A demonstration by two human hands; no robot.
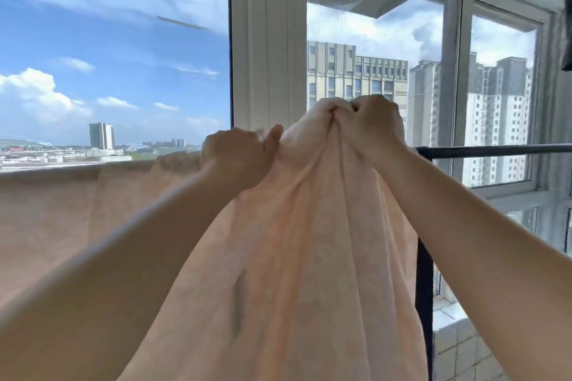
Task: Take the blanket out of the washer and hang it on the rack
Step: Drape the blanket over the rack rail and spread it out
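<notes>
Gripping a bunched fold of the peach blanket [294, 241], the right hand [374, 124] is raised above the dark rack bar [495, 150], fingers curled tightly into the cloth. Just beside and lower, the left hand [238, 158] clutches the blanket's top edge, thumb up. Leftward, the blanket already drapes along the rail; bare bar runs rightward, nearer the right hand. No containers show.

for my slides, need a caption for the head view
Both hands, left and right, grip a peach blanket bunched above the rack.
</notes>
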